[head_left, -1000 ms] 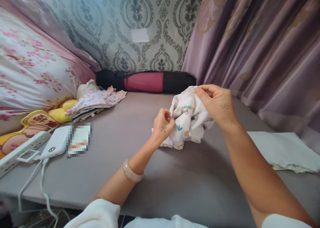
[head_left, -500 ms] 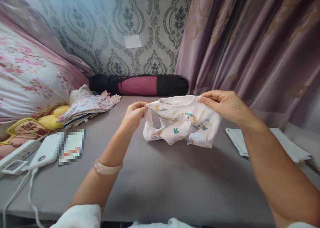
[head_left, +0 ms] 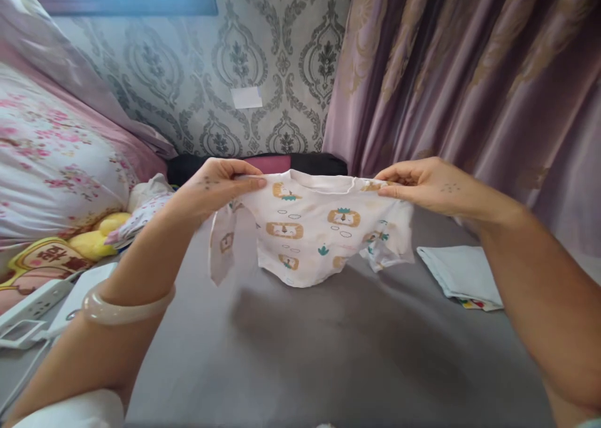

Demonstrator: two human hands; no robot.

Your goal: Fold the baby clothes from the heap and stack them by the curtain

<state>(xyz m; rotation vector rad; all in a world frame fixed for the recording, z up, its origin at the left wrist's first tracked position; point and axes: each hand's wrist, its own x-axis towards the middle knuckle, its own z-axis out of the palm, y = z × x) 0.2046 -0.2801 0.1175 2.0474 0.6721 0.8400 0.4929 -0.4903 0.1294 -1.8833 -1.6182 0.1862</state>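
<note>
A small white shirt (head_left: pixel 305 228) with a print of lion faces, little clouds and green plants hangs spread above the grey surface (head_left: pixel 291 353). My left hand (head_left: pixel 220 181) pinches its left shoulder beside the neckline, thumb in front. At the other shoulder, my right hand (head_left: pixel 417 181) pinches the fabric the same way. Both sleeves dangle below my hands, and the lower hem hangs loose. A pale bangle (head_left: pixel 129 306) circles my left wrist.
Folded pale cloths (head_left: pixel 462 275) lie at right. On the left are a floral pillow (head_left: pixel 56 159), a yellow plush (head_left: pixel 96 234), folded clothes (head_left: pixel 145 215), a power strip (head_left: pixel 37 306) and a white device (head_left: pixel 87 290). A dark-and-maroon roll (head_left: pixel 270 163) lies along the wall.
My left hand has moved outward to the left and up, to the shirt's shoulder. The shirt has opened from bunched to spread, its front showing. The camera view has tilted up slightly.
</note>
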